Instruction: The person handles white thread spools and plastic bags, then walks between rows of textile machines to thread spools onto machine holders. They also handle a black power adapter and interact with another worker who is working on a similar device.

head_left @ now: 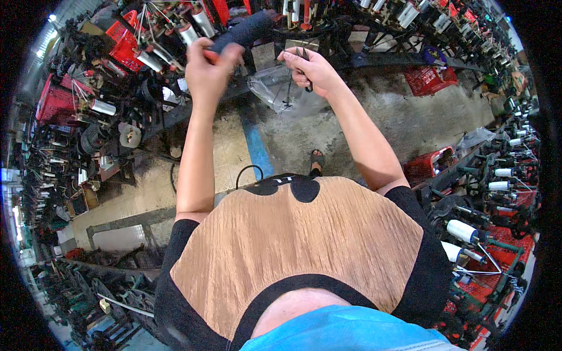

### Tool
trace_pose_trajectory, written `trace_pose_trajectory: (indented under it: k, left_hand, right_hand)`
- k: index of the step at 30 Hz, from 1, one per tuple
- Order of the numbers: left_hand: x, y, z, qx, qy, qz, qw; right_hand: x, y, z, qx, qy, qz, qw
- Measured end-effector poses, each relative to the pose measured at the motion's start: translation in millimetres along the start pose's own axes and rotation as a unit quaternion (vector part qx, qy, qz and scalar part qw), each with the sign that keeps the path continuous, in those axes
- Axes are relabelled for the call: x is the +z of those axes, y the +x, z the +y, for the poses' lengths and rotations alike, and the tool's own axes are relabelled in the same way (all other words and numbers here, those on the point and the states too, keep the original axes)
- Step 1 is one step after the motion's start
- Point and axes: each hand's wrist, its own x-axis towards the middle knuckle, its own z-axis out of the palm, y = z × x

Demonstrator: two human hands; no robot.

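Note:
Blurred by motion, my left hand point(211, 73) is raised at the upper left with its fingers curled. A small orange-red piece point(211, 57) shows between its thumb and fingers, too smeared to name. Just beyond that hand lies a thick dark blue roll point(246, 30) across the machine. My right hand point(313, 71) is closed around small dark thread snips point(305, 57), whose pointed blades stick up past the fingers. Its thumb and forefinger tips meet in a pinch; any thread there is too fine to make out. A clear plastic bag point(272, 90) hangs below and between both hands.
Machines with several silver and white bobbins point(462, 230) curve around me on both sides. Red plastic baskets point(124, 44) stand at the upper left, and another red basket point(430, 80) sits beyond my right arm. A dark rail point(374, 61) runs behind my right hand. Underfoot is stained floor point(374, 99).

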Motion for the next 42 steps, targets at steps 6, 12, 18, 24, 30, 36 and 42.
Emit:
trace_pose_trajectory:
  k: [6, 12, 18, 24, 30, 36, 42]
  left_hand:
    - [-12.6, -3.3, -21.6, -0.075, -0.174, -0.005, 0.982]
    - [-36.3, -8.1, -20.6, -0.005, -0.196, -0.035, 0.980]
    - [-68.6, -12.2, -5.6, 0.118, 0.062, -0.059, 0.989]
    - [-87.8, -8.9, -6.2, 0.195, 0.250, 0.000, 0.948]
    - [-97.4, -12.9, -12.8, -0.005, 0.135, 0.089, 0.987]
    - [-96.2, -7.8, -20.9, -0.081, -0.204, 0.094, 0.971]
    - [-89.7, -7.1, -22.5, -0.162, -0.304, 0.011, 0.939]
  right_hand:
    - [22.4, -0.7, 9.2, 0.000, -0.007, -0.015, 1.000]
    - [44.1, 3.5, 12.4, -0.035, -0.141, 0.008, 0.989]
    - [62.8, 4.7, 7.8, -0.023, -0.063, -0.039, 0.997]
    - [85.2, 5.8, -2.0, -0.093, -0.043, -0.092, 0.990]
    - [92.9, 3.2, -5.9, -0.055, -0.057, -0.067, 0.995]
    - [98.9, 5.3, -6.1, -0.057, -0.036, -0.096, 0.993]
    - [109.0, 10.1, -15.8, -0.062, -0.081, -0.070, 0.992]
